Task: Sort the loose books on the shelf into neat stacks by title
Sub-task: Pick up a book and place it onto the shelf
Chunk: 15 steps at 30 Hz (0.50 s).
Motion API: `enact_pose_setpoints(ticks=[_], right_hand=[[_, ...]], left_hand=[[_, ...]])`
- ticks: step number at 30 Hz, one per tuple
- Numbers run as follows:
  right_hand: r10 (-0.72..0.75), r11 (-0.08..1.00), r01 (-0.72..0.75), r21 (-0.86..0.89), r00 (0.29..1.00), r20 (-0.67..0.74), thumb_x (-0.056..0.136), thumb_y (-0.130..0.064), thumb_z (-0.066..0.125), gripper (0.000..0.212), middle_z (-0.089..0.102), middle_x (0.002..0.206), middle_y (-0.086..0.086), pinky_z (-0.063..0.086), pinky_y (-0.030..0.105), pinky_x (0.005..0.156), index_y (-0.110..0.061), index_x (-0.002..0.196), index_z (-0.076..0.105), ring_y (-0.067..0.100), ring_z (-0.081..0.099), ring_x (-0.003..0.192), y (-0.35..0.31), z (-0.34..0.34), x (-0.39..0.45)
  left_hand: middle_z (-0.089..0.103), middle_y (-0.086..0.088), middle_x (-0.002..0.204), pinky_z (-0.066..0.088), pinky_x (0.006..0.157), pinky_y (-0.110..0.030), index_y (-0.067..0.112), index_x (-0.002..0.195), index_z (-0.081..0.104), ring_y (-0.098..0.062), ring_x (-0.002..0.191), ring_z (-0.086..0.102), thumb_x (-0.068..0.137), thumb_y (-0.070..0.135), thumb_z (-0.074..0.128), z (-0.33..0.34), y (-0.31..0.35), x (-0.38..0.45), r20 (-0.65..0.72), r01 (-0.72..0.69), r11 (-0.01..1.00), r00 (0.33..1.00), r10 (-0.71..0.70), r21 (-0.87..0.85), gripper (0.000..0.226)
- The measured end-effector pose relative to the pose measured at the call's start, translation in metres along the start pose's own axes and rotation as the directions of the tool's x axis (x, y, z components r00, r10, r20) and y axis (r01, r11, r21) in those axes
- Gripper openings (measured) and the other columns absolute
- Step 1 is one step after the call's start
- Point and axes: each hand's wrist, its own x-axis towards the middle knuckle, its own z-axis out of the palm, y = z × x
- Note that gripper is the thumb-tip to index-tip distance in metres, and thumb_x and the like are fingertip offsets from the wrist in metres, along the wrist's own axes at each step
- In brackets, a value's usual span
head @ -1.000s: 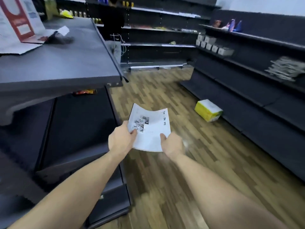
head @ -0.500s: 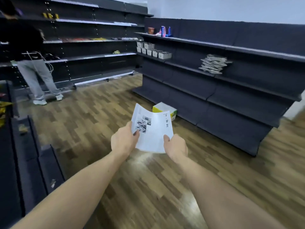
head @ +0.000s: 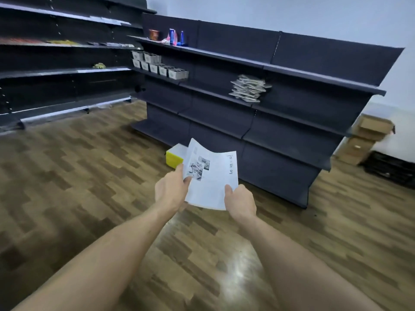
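The left hand and right hand each pinch a thin white paper booklet, held above the wooden floor. An untidy pile of similar booklets lies on the dark metal shelf ahead.

Book stack on shelf (box below, left)

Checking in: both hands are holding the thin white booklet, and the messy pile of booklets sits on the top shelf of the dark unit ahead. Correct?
Not quite. The head view shows the messy pile of booklets on a middle shelf of the dark unit, below the top one. The rest holds: the left hand and right hand both hold the thin white booklet.
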Motion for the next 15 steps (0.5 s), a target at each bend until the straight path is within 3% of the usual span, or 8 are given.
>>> enact_pose_setpoints(ticks=[10,15], right_hand=[[0.024,0.999,-0.022,0.034,0.999,-0.038,0.104,-0.043,0.036,0.041,0.057,0.102,0.004,0.044,0.037,0.078,-0.005,0.112,0.05,0.026,0.055,0.094,-0.069,0.036,0.13],[0.036,0.999,-0.035,0.034,0.999,-0.03,0.104,-0.043,0.037,0.04,0.057,0.102,0.004,0.046,0.038,0.08,-0.006,0.11,0.05,0.028,0.058,0.097,-0.093,0.047,0.191]], left_hand=[[0.066,-0.006,0.092,0.042,0.064,-0.034,0.018,0.124,0.043,-0.031,0.086,0.063,0.1,0.04,0.041,0.034,-0.017,0.158,0.035,-0.047,0.999,0.998,0.047,0.005,0.032],[0.065,-0.004,0.086,0.046,0.063,-0.034,0.017,0.114,0.044,-0.029,0.078,0.062,0.1,0.039,0.041,0.048,-0.016,0.225,0.063,-0.064,0.998,0.996,0.064,0.001,0.026]])
